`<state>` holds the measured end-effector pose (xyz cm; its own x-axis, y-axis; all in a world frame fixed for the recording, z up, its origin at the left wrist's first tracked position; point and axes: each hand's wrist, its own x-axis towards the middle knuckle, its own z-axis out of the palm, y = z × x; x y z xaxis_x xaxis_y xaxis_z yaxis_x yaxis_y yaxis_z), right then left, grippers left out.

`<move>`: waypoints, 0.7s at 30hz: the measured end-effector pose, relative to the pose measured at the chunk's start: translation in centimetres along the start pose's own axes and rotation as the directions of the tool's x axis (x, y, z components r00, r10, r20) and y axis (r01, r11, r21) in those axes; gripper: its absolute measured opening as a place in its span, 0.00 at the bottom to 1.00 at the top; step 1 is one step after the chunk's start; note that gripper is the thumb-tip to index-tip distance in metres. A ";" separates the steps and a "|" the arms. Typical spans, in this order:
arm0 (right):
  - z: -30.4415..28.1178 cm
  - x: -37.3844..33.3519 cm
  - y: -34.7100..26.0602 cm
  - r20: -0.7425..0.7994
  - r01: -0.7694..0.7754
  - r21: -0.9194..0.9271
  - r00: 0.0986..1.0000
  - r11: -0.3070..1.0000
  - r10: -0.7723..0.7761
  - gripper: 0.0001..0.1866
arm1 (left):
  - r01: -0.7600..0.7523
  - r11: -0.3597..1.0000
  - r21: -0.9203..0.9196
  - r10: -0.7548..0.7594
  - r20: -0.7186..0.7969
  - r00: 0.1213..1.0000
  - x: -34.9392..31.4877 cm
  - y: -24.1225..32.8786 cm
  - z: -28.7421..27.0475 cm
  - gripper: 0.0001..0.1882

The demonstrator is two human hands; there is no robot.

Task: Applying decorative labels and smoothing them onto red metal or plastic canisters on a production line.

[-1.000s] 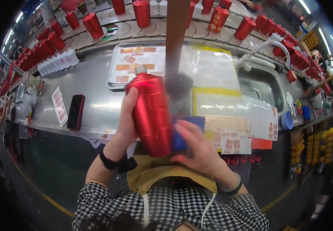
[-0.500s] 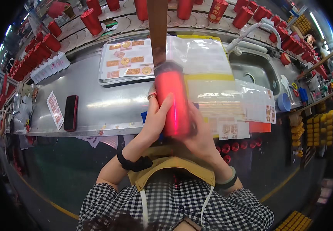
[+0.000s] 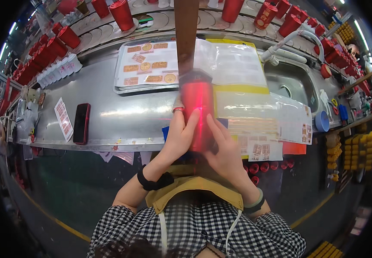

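Observation:
A red cylinder [image 3: 193, 96] stands in front of me below a brown post, slightly blurred, with a bright laser cross shining on its face. My left hand [image 3: 179, 135] grips its left side, thumb laid along the front near the laser line. On the right side, my right hand [image 3: 227, 150] presses against it with the fingers pointing up the front. The far sides of both hands' grip are hidden. A dark angular piece [image 3: 199, 76] sits at the cylinder's far end. Sheets of printed gold and red stickers [image 3: 145, 64] lie on a metal tray just left.
Plastic-covered sheets [image 3: 246, 101] lie right of the cylinder, beside a sink [image 3: 290, 81] with a white faucet [image 3: 293, 34]. A phone [image 3: 81, 124] and a sticker strip [image 3: 63, 119] rest on the steel table at left. Several red cylinders [image 3: 121, 15] stand on a conveyor behind.
My right fingers have come up onto the cylinder's front. The cylinder looks straighter, and the laser line now shows as a cross. The view has shifted a little.

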<state>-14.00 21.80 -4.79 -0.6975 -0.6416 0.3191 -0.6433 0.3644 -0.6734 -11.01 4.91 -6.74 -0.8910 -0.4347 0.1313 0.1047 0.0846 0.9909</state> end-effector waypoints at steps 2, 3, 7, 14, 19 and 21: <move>-0.3 0.2 -0.6 0.013 -0.035 -0.043 0.999 0.998 0.036 0.47 | 0.093 0.994 -0.060 -0.089 0.064 0.994 0.2 -0.4 -1.0 0.25; -0.2 0.1 -0.6 0.017 -0.035 -0.040 0.999 0.999 0.036 0.47 | 0.185 0.976 -0.115 -0.169 0.137 0.976 0.3 -0.5 -1.5 0.28; 0.1 0.1 -0.5 -0.020 -0.057 -0.044 0.998 0.997 0.056 0.46 | 0.254 0.964 -0.080 -0.233 0.205 0.950 0.8 -0.4 -2.5 0.29; -0.2 0.2 -0.2 -0.029 -0.026 -0.070 0.999 0.997 0.024 0.46 | -0.139 0.821 0.554 0.180 -0.020 0.984 6.6 -3.3 -7.8 0.27; 0.1 0.0 -0.4 -0.013 -0.043 -0.069 0.999 0.997 0.042 0.46 | -0.104 0.492 0.864 0.037 0.099 0.994 10.3 -5.8 -12.6 0.30; 0.1 0.0 -0.3 -0.014 -0.045 -0.074 0.999 0.996 0.045 0.46 | -0.227 0.338 0.913 -0.001 0.242 0.970 10.6 -6.2 -13.0 0.31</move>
<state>-13.79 21.59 -4.69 -0.7299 -0.6151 0.2982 -0.6325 0.4423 -0.6358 -15.36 -11.90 -11.08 -0.9715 -0.2050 0.1194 -0.1655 0.9462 0.2780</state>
